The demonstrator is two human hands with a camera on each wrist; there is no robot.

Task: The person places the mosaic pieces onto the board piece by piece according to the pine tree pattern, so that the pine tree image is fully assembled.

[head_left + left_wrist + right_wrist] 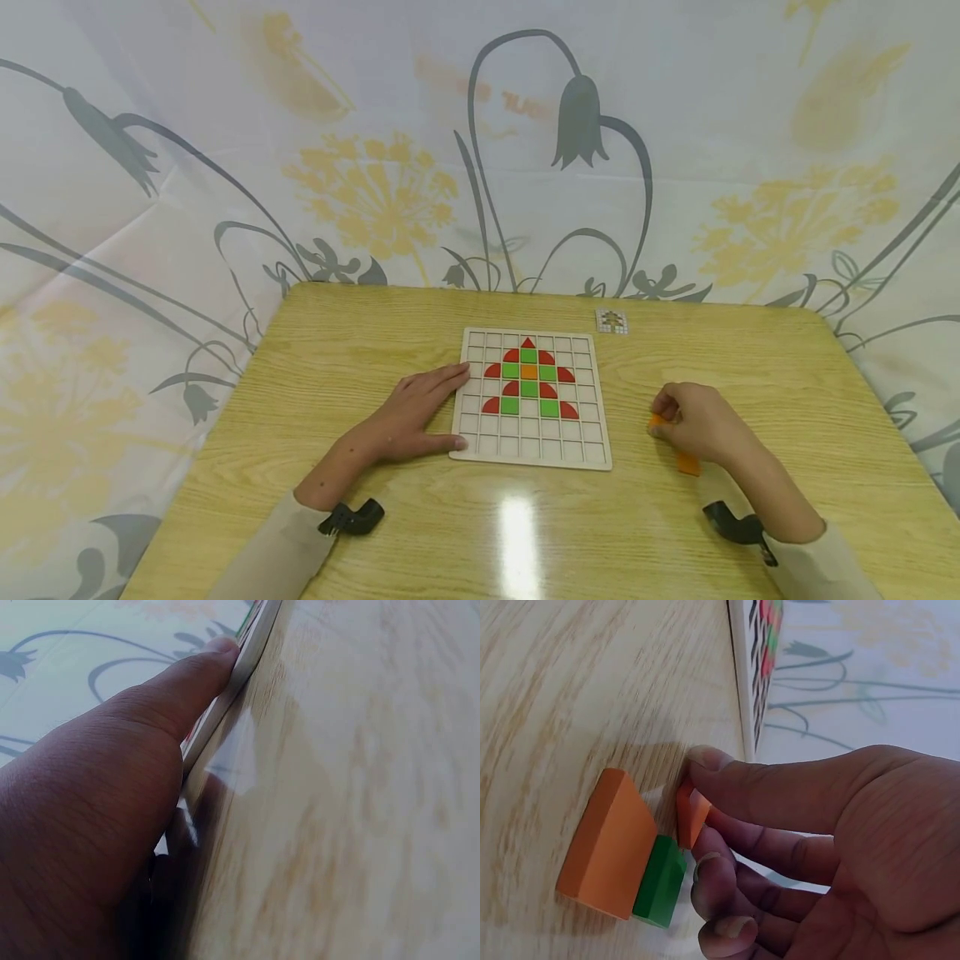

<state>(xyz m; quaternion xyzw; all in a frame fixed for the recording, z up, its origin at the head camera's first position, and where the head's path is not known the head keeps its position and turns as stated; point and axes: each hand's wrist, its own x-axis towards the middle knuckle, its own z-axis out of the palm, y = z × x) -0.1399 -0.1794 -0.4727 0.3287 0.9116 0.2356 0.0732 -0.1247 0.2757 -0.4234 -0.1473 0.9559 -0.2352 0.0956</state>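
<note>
A square wooden grid board point(531, 463) lies on the table, with a tree shape of red, green and orange pieces in its cells. My left hand point(412, 417) rests at its left edge, fingertips touching the rim and thumb at the lower left corner. To the right of the board, my right hand point(701, 423) pinches a small orange block point(695, 817) between thumb and fingers, low over the table. Beside it in the right wrist view stand a larger orange block point(609, 847) and a green block point(660, 881). The hand hides the green one in the head view.
A small card point(612, 322) with a printed tree pattern lies behind the board's right corner. The wooden table point(352, 333) ends at a flower-printed curtain point(390, 100). Black wrist mounts point(352, 518) sit on both sleeves.
</note>
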